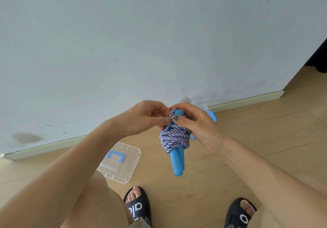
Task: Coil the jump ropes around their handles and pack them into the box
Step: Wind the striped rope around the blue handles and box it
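Rope [174, 138], soft braided cord, sits coiled around paired blue handles [177, 162], light and rigid, best held there. Left hand [146, 119] pinches its loose end; right hand [196, 123] grips the bundle above the clear lid [123, 164].

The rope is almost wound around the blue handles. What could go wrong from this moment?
1. The left hand and right hand pinch only the last loop of the rope; if it slips, the coil may unwind.
2. The blue handles hang unsupported below and might slide out.
3. The box is mostly hidden behind the hands, so placing could miss.
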